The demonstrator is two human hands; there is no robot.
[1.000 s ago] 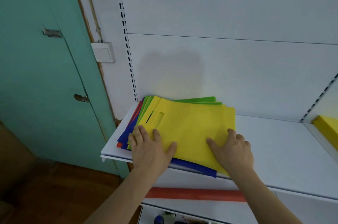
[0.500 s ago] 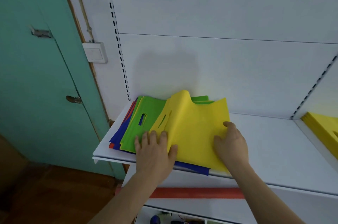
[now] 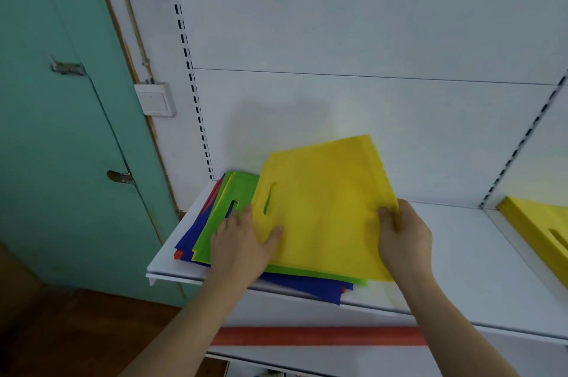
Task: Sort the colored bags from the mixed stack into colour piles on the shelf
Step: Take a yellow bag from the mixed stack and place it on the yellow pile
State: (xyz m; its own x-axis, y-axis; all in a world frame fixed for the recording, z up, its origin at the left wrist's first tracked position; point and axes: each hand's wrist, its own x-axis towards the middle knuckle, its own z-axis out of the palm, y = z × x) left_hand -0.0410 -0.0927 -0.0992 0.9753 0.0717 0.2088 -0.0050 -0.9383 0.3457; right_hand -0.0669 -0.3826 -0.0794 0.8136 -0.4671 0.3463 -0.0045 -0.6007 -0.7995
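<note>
Right hand (image 3: 404,239) fingers (image 3: 388,216) clamped on right edge of top yellow bag (image 3: 322,210), lifted and tilted off the mixed stack (image 3: 215,223). Left hand (image 3: 242,246) flat, fingers spread, pressing green bag (image 3: 221,216) beneath. Yellow pile (image 3: 541,223) lies well right of right fingers, so right hand nearer. Bags thin, floppy, matte non-woven rectangles with slot handles, on white shelf (image 3: 476,269).

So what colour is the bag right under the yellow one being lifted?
Green: the flat green fabric bag lies directly beneath the lifted yellow fabric bag, seen in the head view.
</note>
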